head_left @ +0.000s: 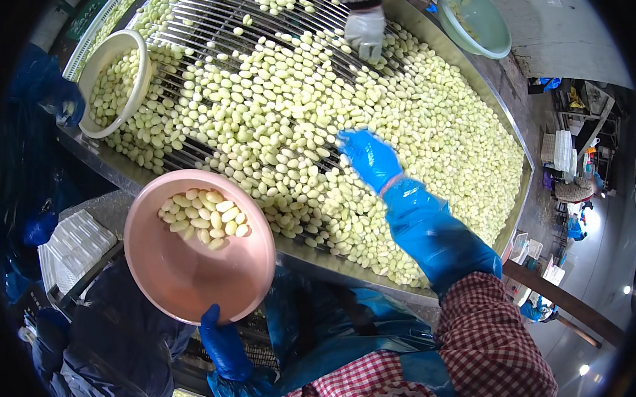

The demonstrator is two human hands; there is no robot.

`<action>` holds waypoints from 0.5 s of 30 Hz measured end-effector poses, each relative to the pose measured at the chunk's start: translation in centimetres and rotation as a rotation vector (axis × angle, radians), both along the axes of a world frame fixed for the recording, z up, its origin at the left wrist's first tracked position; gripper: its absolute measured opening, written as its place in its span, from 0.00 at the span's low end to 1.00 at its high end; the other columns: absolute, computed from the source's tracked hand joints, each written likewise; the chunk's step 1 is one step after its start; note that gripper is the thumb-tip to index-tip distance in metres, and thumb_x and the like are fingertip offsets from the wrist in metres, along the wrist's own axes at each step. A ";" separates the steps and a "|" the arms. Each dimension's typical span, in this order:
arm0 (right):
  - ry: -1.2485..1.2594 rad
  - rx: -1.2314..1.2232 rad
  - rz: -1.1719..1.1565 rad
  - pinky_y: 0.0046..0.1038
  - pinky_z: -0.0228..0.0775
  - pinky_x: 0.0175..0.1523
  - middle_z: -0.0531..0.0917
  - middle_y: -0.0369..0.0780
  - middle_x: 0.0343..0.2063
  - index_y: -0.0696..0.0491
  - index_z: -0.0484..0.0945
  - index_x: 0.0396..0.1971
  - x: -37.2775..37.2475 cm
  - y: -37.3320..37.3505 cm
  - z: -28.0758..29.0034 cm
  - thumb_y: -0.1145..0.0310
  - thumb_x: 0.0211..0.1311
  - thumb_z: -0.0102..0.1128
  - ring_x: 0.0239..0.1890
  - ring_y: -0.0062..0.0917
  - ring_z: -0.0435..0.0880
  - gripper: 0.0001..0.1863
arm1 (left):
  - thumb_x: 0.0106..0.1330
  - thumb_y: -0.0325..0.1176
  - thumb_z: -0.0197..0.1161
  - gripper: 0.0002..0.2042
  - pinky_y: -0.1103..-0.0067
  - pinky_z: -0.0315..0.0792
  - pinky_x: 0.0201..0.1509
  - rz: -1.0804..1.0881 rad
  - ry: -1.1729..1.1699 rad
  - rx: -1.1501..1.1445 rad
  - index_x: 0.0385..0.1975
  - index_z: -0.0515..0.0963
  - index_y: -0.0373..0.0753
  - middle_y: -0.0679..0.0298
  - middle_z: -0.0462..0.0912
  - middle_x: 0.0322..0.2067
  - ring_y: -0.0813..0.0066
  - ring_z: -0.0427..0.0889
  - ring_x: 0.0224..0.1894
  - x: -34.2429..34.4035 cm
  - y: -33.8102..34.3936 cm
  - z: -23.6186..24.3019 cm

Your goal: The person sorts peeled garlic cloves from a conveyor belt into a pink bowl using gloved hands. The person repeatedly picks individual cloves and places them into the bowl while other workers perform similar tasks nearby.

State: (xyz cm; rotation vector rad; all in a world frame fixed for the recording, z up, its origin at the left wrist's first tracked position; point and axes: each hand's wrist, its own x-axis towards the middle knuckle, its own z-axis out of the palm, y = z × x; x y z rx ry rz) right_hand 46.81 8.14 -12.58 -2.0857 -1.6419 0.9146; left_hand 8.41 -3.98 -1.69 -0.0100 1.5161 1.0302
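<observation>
Gripping left hand (224, 348): lower centre of the frame, blue-gloved, grasping the near rim of the pink basin.
Pink basin (172, 276): left of centre, tilted; a small cluster of pale oval pieces (204, 216) lies in its upper part.
Right hand (370, 157): centre of the frame, blue-gloved and blurred, fingers pointing left over the heap; whether it grasps a piece, I cannot tell.
Heap of pale green pieces (429, 137): from the centre to the right of the frame, thickest at right, thinner toward the upper left, where metal bars (207, 26) show.
Co-worker's hand (366, 34): top centre, in a whitish glove, fingers down at the heap; its hold is unclear.
Cream basin (109, 48): upper left, tilted, with similar pieces inside.
Green basin (484, 21): upper right, beyond the metal edge.
White trays (80, 248): left side, stacked.
</observation>
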 end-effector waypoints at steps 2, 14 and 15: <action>-0.117 0.302 -0.092 0.32 0.73 0.46 0.78 0.43 0.40 0.46 0.77 0.46 3.3 2.4 -2.4 0.64 0.59 0.59 0.40 0.38 0.79 0.15 | 0.58 0.31 0.60 0.30 0.69 0.58 0.65 -0.012 -0.005 -0.007 0.61 0.60 0.31 0.56 0.67 0.57 0.63 0.67 0.58 0.2 0.2 0.0; -0.154 0.279 -0.105 0.34 0.72 0.43 0.80 0.44 0.38 0.49 0.78 0.40 5.3 4.0 -5.9 0.69 0.62 0.51 0.39 0.40 0.80 0.10 | 0.58 0.33 0.61 0.29 0.70 0.61 0.63 -0.004 0.014 -0.034 0.60 0.62 0.32 0.57 0.70 0.54 0.64 0.69 0.57 0.4 0.5 0.5; -0.026 0.306 -0.139 0.32 0.73 0.44 0.81 0.44 0.39 0.50 0.78 0.41 4.3 3.3 -4.8 0.68 0.63 0.50 0.39 0.38 0.81 0.10 | 0.58 0.33 0.61 0.29 0.70 0.62 0.63 -0.004 0.035 -0.037 0.60 0.62 0.33 0.57 0.70 0.54 0.64 0.69 0.57 0.5 0.6 0.7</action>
